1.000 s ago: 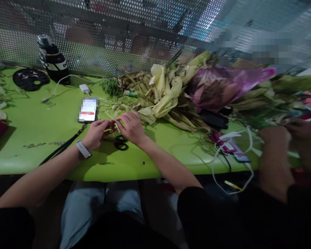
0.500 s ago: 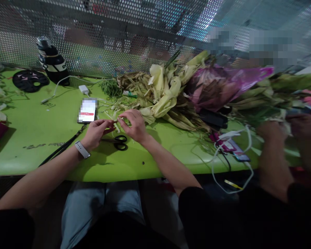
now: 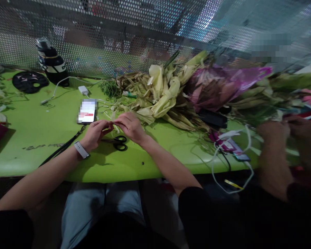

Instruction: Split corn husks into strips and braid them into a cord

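Observation:
My left hand (image 3: 97, 132) and my right hand (image 3: 131, 128) meet fingertip to fingertip above the green table (image 3: 93, 167). Both are closed in a pinch on a thin pale strip of corn husk (image 3: 116, 129), mostly hidden by the fingers. Below them lie black-handled scissors (image 3: 120, 143), their blades partly under my left hand. Just beyond my right hand spreads a heap of dried corn husks (image 3: 162, 100). A lit phone (image 3: 87, 111) rests behind my left wrist, which wears a pale band.
A dark bottle (image 3: 54, 65) and a black mask (image 3: 29, 81) stand at the back left by perforated metal sheeting. A white charger (image 3: 83, 90) and cables cross the table. At right are a purple plastic bag (image 3: 215, 86), another phone (image 3: 238, 152) and a co-worker's hands (image 3: 273, 133).
My right hand has lowered slightly and its fingers have closed in toward the left fingertips. The pale strip shows less between them. The left hand stays nearly in place.

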### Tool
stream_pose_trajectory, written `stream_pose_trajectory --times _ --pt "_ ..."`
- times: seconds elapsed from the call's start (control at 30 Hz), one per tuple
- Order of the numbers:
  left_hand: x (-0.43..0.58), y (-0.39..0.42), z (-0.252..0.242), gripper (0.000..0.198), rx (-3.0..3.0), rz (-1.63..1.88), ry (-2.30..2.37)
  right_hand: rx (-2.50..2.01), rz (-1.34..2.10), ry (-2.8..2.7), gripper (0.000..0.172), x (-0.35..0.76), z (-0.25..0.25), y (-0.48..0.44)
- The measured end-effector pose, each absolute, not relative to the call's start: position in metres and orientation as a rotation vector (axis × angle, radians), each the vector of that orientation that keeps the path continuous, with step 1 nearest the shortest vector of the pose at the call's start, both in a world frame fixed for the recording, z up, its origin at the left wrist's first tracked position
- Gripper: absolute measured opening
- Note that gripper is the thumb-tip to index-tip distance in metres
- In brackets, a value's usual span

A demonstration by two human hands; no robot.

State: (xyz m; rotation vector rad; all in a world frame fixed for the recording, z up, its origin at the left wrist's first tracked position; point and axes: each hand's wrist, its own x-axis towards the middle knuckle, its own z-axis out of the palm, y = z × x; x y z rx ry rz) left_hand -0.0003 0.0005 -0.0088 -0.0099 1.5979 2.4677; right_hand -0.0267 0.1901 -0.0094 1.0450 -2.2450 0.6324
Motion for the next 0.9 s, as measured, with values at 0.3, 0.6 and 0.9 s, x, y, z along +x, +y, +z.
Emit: stream_pose_trajectory --times 0.3,0.6,0.9 --pt "-0.0002 0.0028 -0.0092 0.01 -0.09 2.447 1.544 1.018 0.557 -2.3 0.022 -0.0239 -0.0077 0.1884" --pt "-0.0021 0.0007 -0.0109 0.007 -0.106 2.433 1.517 1.013 0.449 -2.244 0.027 -0.0252 -0.0103 0.1881" --pt "-0.0042 0.0028 -0.0108 0.012 -0.126 2.436 1.537 1.007 0.399 -2.219 0.027 -0.0237 -0.011 0.1877"
